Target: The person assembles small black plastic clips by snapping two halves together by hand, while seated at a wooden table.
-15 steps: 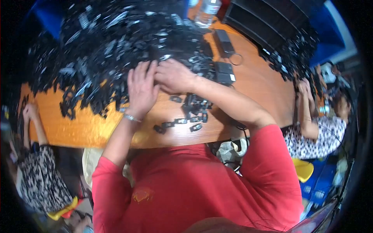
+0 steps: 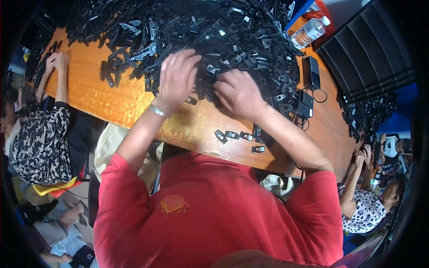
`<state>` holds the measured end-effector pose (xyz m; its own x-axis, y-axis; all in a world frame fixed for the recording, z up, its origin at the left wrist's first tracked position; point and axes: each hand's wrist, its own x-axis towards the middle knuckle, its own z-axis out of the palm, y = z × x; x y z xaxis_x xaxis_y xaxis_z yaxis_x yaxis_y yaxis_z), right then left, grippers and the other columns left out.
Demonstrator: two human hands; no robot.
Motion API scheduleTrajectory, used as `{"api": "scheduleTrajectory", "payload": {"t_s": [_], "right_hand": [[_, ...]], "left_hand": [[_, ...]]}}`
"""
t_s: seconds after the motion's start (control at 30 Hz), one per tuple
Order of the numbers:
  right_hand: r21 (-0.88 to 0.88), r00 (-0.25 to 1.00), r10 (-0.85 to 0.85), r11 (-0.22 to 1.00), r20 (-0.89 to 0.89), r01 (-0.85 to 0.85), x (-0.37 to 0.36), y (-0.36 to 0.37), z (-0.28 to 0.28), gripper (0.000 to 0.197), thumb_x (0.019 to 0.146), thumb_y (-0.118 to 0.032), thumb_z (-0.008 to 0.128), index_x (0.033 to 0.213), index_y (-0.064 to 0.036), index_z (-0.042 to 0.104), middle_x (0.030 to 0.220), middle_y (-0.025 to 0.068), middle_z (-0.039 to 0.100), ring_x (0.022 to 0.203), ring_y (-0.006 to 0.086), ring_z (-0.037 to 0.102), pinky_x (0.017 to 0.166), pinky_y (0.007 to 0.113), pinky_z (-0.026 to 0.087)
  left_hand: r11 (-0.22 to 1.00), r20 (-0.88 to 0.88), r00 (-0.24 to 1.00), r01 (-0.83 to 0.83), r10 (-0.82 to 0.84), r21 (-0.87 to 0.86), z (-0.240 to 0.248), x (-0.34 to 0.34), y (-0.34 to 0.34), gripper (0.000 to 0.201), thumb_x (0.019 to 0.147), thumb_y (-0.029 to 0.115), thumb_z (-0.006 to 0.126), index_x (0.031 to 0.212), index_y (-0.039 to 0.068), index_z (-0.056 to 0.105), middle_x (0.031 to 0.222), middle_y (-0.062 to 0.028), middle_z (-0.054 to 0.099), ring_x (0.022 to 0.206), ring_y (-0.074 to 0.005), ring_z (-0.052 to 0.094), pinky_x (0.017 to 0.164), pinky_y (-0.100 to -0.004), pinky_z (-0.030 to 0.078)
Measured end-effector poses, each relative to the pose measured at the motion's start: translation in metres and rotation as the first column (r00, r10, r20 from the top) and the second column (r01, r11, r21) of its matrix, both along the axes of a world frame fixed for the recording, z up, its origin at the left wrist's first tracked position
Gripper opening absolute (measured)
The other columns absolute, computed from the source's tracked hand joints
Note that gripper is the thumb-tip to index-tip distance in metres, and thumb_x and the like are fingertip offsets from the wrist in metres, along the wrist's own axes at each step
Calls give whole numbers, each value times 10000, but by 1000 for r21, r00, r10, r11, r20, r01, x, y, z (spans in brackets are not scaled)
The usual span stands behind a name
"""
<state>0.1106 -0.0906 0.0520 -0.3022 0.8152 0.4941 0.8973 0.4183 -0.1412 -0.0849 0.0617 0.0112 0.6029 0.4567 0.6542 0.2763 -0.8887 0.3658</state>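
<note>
A large heap of small black plastic parts (image 2: 147, 22), clip-like in shape, covers the far side of the wooden table. My left hand (image 2: 178, 80) is over the near edge of the heap, fingers loosely bent and slightly apart, somewhat blurred; I see nothing in it. To its right, my right hand (image 2: 241, 94) reaches to the heap with its fingers curled in. Whatever those fingertips hold, if anything, is hidden. Closer to me, several small black clips (image 2: 232, 135) with shiny ends lie loose near the table's front edge.
Two black boxes (image 2: 311, 73) with cables stand right of the heap. Behind them are a clear plastic bottle (image 2: 309, 32) and a black ribbed tray (image 2: 366, 51). Co-workers sit at the left (image 2: 40, 143) and right (image 2: 366, 207), hands at the table. A second black heap (image 2: 368, 114) lies far right.
My hands, touching half a second ago, are now apart, the right one moved rightward. The view has shifted, so the table sits differently in it.
</note>
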Motion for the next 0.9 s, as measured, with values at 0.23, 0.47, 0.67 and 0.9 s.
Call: {"api": "scheduleTrajectory", "payload": {"t_s": [0.23, 0.47, 0.67, 0.9], "right_hand": [[-6, 997, -42, 999, 57, 43, -37, 36, -35, 219, 902, -188, 759, 1082, -67, 730, 1199, 112, 665, 1161, 314, 608, 984, 459, 482], [-42, 992, -82, 995, 99, 86, -19, 23, -29, 192, 904, -189, 766, 1038, -60, 720, 1141, 119, 672, 1147, 347, 641, 984, 477, 492], [-59, 987, -112, 991, 114, 119, -30, 15, -22, 162, 891, -147, 761, 1026, -61, 733, 1121, 123, 680, 1178, 346, 643, 1058, 509, 467], [-66, 991, -129, 989, 26, 131, -75, 11, -22, 309, 817, -176, 840, 1099, -79, 757, 989, 79, 655, 961, 310, 625, 828, 457, 468]], "left_hand": [[998, -225, 974, 14, -29, -66, -9, 1, 33, 262, 1004, 161, 689, 1263, 135, 728, 1409, -95, 652, 1349, -328, 600, 1077, -467, 514], [994, -166, 980, 100, -106, -42, -19, -31, 46, 244, 980, 145, 715, 1222, 120, 731, 1337, -93, 685, 1285, -338, 631, 1086, -450, 519], [993, -182, 977, 117, -111, 25, -13, -48, 51, 208, 980, 111, 722, 1188, 115, 740, 1399, -52, 710, 1350, -315, 619, 1127, -461, 494], [1000, -125, 992, 24, -22, 17, -15, -58, 39, 260, 910, 119, 794, 1166, 116, 748, 1314, -34, 743, 1321, -301, 636, 1092, -457, 490]]}}
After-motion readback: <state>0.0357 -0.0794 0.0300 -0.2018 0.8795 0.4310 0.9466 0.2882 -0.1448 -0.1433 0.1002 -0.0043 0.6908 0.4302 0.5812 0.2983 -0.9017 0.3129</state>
